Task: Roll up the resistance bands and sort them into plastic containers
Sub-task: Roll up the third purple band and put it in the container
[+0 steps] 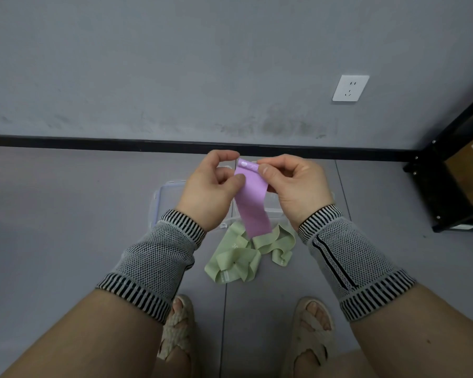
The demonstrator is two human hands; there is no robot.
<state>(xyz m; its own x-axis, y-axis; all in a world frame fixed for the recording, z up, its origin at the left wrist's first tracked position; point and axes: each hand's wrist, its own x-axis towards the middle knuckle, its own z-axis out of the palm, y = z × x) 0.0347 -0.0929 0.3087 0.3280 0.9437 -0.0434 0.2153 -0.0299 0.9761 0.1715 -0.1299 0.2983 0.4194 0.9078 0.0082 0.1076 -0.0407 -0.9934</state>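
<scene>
Left hand [212,186] and right hand [292,184] holding flat smooth lilac elastic resistance band [253,203] upright above clear plastic lidded container [167,197] on grey floor [66,214]. Fingers of both hands pinching band's top end, where small white snap studs are showing. Strip hanging straight down. Crumpled pale-green elastic band [243,255] lying on floor just in front of container. Knitted striped wrist sleeves [159,255] covering both forearms.

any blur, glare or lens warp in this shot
Head view: even, soft light, no glare; wide-angle warp bows the black baseboard and tilts the shelf frame; both hands and the purple band look sharp.
</scene>
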